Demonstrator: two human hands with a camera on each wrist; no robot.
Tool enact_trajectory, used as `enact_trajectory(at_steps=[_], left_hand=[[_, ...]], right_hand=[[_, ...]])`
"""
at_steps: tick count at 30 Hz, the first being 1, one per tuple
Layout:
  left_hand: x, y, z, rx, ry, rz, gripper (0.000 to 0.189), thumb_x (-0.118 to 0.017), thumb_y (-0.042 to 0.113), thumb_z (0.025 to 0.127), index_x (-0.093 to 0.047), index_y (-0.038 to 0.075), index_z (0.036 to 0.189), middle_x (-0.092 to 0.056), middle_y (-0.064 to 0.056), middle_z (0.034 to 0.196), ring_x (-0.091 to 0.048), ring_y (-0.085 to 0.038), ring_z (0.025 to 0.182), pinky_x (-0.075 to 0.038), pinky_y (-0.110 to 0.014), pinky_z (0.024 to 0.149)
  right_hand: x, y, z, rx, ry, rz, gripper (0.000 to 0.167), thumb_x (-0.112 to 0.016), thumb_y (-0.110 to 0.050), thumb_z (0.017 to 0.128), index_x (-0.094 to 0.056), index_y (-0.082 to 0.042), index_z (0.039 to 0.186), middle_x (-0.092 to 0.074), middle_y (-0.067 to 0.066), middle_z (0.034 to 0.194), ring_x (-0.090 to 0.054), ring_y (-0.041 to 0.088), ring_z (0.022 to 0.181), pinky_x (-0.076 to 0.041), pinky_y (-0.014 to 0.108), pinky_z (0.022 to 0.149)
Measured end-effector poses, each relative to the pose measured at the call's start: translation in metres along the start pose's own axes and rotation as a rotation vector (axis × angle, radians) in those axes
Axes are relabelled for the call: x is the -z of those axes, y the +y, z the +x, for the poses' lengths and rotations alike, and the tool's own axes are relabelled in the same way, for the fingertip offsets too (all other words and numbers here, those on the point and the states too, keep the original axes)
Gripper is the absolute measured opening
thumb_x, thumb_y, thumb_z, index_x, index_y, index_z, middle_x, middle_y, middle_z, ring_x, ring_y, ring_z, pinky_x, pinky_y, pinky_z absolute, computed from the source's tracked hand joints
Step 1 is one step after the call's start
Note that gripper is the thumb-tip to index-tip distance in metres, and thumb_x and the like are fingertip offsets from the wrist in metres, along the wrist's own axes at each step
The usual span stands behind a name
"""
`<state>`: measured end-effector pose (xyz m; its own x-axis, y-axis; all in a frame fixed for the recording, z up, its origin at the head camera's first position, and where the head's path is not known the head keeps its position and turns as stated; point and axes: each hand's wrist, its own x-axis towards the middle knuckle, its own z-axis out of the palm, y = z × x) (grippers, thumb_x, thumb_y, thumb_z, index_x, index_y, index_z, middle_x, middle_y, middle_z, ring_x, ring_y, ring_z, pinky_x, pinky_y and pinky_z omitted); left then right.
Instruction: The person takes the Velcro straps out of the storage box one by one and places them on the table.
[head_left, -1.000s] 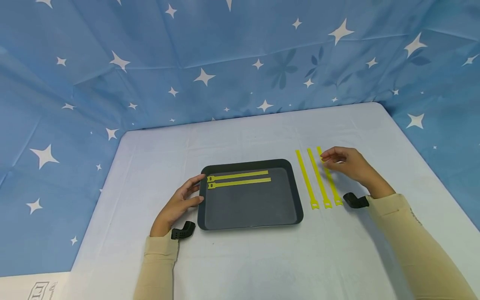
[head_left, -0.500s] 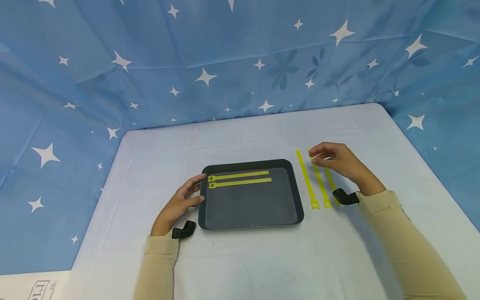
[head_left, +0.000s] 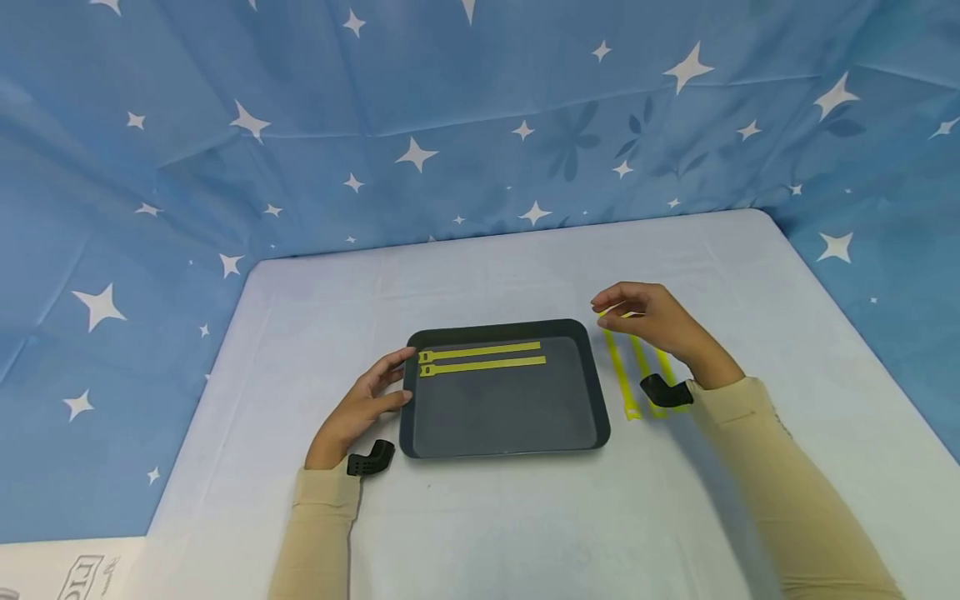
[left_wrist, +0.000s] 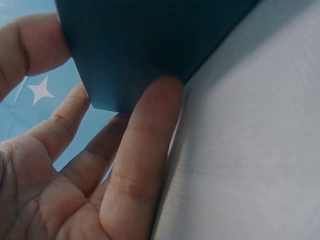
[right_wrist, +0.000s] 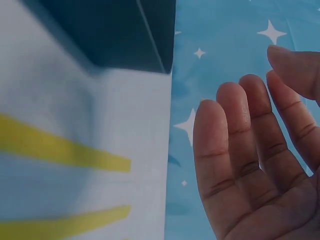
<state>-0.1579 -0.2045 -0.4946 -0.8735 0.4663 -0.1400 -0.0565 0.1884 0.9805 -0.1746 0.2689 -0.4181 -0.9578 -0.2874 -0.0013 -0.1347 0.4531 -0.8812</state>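
Yellow cable ties [head_left: 482, 367] lie paired inside the grey tray [head_left: 502, 417]; three matching straps [head_left: 619, 371] lie to its right. Your loosely spread left hand [head_left: 358, 410] presses the tray's left end, likely to steady it; your relaxed, empty right hand [head_left: 651, 318] hovers over the straps.

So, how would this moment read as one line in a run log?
left hand: touching dark tray | right hand: empty, above three yellow straps | inside tray: two yellow straps
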Motion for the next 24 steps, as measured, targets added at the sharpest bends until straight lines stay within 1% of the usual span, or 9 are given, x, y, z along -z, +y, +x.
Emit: enact_trajectory(at_steps=[4, 13, 18, 24], left_hand=[[0.000, 0.000, 0.001, 0.005, -0.001, 0.000, 0.073, -0.066, 0.003, 0.103, -0.034, 0.003, 0.168, -0.034, -0.026, 0.170, -0.033, -0.047, 0.154, -0.051, -0.027, 0.100], [0.002, 0.000, 0.000, -0.007, -0.012, -0.022, 0.073, -0.065, 0.002, 0.103, -0.033, 0.002, 0.169, -0.032, -0.027, 0.171, -0.031, -0.050, 0.156, -0.050, -0.024, 0.101], [0.002, 0.000, 0.001, 0.004, -0.016, -0.030, 0.073, -0.065, 0.003, 0.104, -0.033, 0.005, 0.169, -0.034, -0.025, 0.170, -0.033, -0.047, 0.156, -0.051, -0.025, 0.101], [0.003, -0.001, 0.000, -0.004, -0.017, -0.028, 0.073, -0.065, 0.002, 0.103, -0.033, 0.004, 0.169, -0.034, -0.027, 0.169, -0.033, -0.049, 0.155, -0.051, -0.025, 0.101]], right_hand=[[-0.008, -0.005, 0.003, 0.008, -0.018, 0.015, 0.030, -0.072, -0.005, 0.104, -0.069, 0.008, 0.131, -0.069, 0.023, 0.131, -0.068, 0.012, 0.106, -0.054, 0.023, 0.091], [-0.026, -0.009, 0.014, 0.034, -0.070, 0.072, 0.031, -0.072, -0.001, 0.102, -0.067, 0.011, 0.129, -0.068, 0.024, 0.131, -0.069, 0.016, 0.105, -0.058, 0.027, 0.089], [-0.036, -0.013, 0.019, 0.054, -0.106, 0.095, 0.030, -0.072, 0.000, 0.102, -0.066, 0.013, 0.129, -0.066, 0.028, 0.131, -0.069, 0.020, 0.106, -0.058, 0.029, 0.089], [-0.049, -0.016, 0.026, 0.058, -0.145, 0.114, 0.030, -0.069, 0.003, 0.102, -0.066, 0.014, 0.129, -0.064, 0.033, 0.132, -0.071, 0.026, 0.107, -0.056, 0.030, 0.090]])
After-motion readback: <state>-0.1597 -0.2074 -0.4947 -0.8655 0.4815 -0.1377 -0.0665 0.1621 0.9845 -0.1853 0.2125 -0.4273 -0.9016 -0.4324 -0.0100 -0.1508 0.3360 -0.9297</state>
